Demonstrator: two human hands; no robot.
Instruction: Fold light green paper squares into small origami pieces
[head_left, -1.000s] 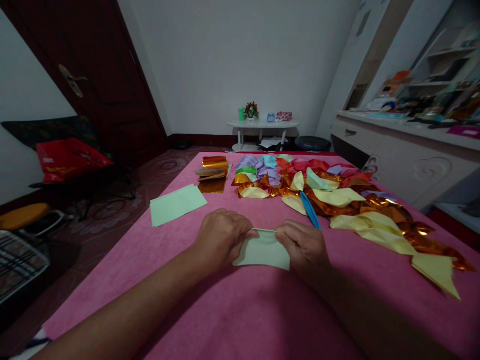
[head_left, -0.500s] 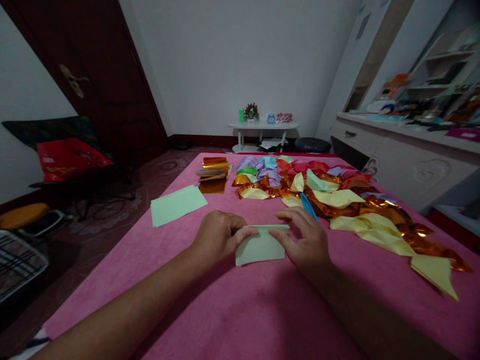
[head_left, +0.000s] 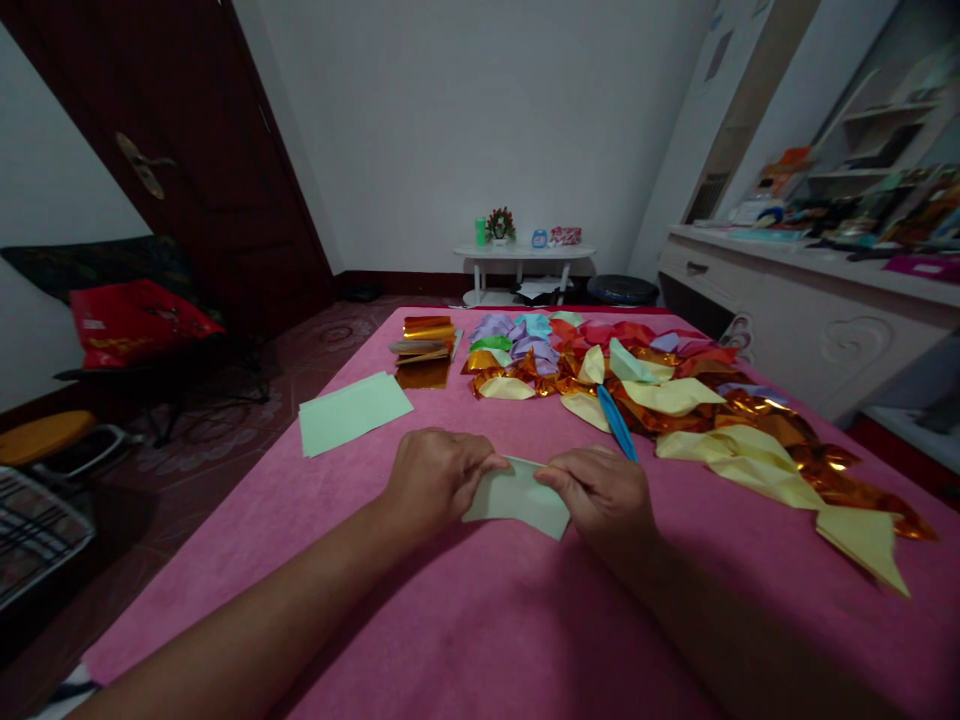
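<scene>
The pink cloth (head_left: 457, 620) carries green sheets (head_left: 356, 412) at ten o'clock, a foil stack (head_left: 424, 372) at eleven, crumpled papers (head_left: 675, 396) from twelve to three, a blue object (head_left: 618, 424) at two.

There is one left hand (head_left: 435, 477), one right hand (head_left: 611, 492), one pale green paper (head_left: 516, 497), one green stack (head_left: 352, 412), one gold stack (head_left: 424, 374), one blue object (head_left: 618, 424), one red bag (head_left: 142, 322), one door (head_left: 202, 180); the crumpled pieces (head_left: 675, 397) overlap too much to count

a bare left hand (head_left: 435, 480) with rounded knuckles (head_left: 429, 440), a bare, smooth left forearm (head_left: 292, 610) widening from wrist toward elbow, a bare right hand (head_left: 611, 500) with a short, thick thumb (head_left: 561, 483), a bare right forearm (head_left: 727, 628), likewise widening, fingernails too small to make out
</scene>
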